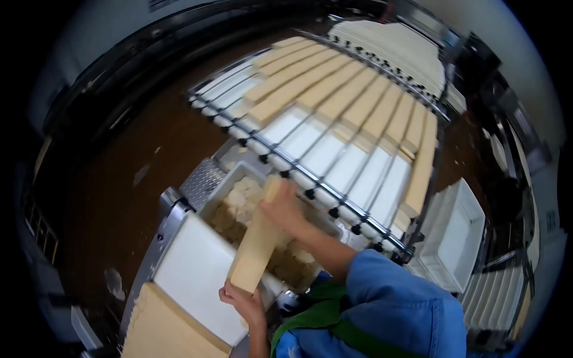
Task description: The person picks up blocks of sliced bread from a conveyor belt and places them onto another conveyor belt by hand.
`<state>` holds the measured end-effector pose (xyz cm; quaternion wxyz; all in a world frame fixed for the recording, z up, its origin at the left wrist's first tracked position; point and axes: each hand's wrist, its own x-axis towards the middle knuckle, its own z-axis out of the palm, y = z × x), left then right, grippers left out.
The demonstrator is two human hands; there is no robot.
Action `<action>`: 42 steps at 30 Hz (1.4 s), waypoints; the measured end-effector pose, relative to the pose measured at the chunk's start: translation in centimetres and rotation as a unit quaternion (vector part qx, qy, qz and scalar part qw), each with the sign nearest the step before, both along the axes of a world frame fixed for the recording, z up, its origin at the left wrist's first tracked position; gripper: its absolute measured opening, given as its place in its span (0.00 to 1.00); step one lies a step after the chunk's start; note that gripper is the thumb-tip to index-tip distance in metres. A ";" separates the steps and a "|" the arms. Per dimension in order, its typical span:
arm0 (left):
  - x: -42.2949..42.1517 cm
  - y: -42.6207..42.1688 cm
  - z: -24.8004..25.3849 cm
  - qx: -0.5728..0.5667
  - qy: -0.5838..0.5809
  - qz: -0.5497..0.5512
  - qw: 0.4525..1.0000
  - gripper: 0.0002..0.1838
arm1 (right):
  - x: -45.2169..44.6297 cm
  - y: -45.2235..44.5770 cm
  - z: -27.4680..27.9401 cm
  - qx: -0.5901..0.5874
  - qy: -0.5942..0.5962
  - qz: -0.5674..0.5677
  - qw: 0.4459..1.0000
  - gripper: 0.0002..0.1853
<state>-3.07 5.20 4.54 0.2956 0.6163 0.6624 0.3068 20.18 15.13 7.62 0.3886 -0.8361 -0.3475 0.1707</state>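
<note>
A long, pale, flat-sided strip of what looks like dough (256,253) slants between my two hands. Around its near end the fingers of my left hand (243,301) are closed. My right hand (284,209), slightly blurred, grips the far end. Directly under the strip stands a grey-white bin (218,192) with broken pale chunks (242,197) and browner crumbly scraps in it; the strip and my right arm hide part of the bin. Similar strips (349,98) lie side by side on a slatted white conveyor (310,140) beyond my hands.
A white belt (194,256) carries a thick pale slab (170,325) at the lower left. Knobs line the conveyor's metal bar (298,169). White trays (450,232) are stacked on the right. Brown floor (119,197), with scattered bits, lies to the left.
</note>
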 end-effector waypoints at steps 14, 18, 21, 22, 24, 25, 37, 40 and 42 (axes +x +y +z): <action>24.3 -8.0 3.0 0.020 -0.085 -0.607 0.790 0.34 | 37.2 -21.2 0.3 -0.334 -0.154 -0.130 0.921 0.30; 27.6 -8.4 2.8 0.028 -0.110 -0.592 0.798 0.31 | 41.2 -20.2 0.3 -0.371 -0.095 -0.128 0.915 0.31; 29.3 -8.3 2.2 0.004 -0.119 -0.593 0.796 0.30 | 42.0 -20.3 0.0 -0.349 -0.112 -0.145 0.919 0.32; 29.8 -8.3 2.1 0.008 -0.125 -0.593 0.796 0.30 | 42.3 -20.3 0.1 -0.348 -0.111 -0.141 0.920 0.32; 31.2 -8.0 1.9 0.006 -0.118 -0.589 0.799 0.30 | 42.6 -20.4 0.5 -0.334 -0.110 -0.149 0.924 0.32; 32.0 -7.8 1.7 0.003 -0.113 -0.588 0.801 0.30 | 42.3 -20.3 1.5 -0.331 -0.110 -0.146 0.926 0.32; 29.2 -3.9 1.8 -0.014 -0.176 -0.496 0.850 0.34 | 39.9 -17.2 -1.4 -0.265 -0.240 -0.229 0.905 0.36; 23.0 -3.0 2.0 -0.101 -0.255 -0.338 0.900 0.40 | 35.1 -13.7 -1.9 -0.209 -0.292 -0.126 0.925 0.36; 18.0 -2.5 0.3 0.022 0.000 -0.259 0.966 0.46 | 29.8 -10.3 -2.3 -0.151 -0.314 -0.042 0.936 0.35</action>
